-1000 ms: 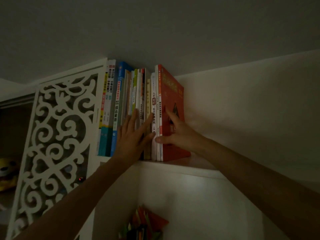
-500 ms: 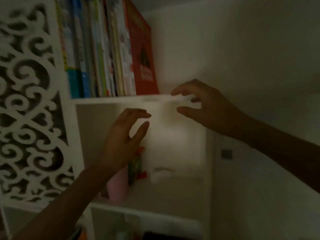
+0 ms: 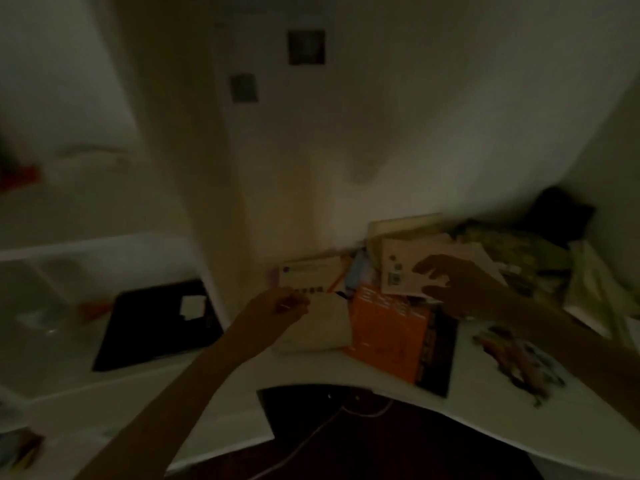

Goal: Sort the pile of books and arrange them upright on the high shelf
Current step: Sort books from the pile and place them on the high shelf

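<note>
Reaching into the pile for the next book

Both hands hover over the pile of books (image 3: 391, 306) at the desk's (image 3: 485, 410) back edge: right hand (image 3: 457, 289) spread, empty; left hand (image 3: 280, 306) loosely curled, apparently empty.

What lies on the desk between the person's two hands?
In the head view, the orange book lies between the left hand and right hand.

Orange book (image 3: 388, 336), cream book (image 3: 320, 327), black pad (image 3: 156, 323), seemingly white desk (image 3: 485, 403).
</note>
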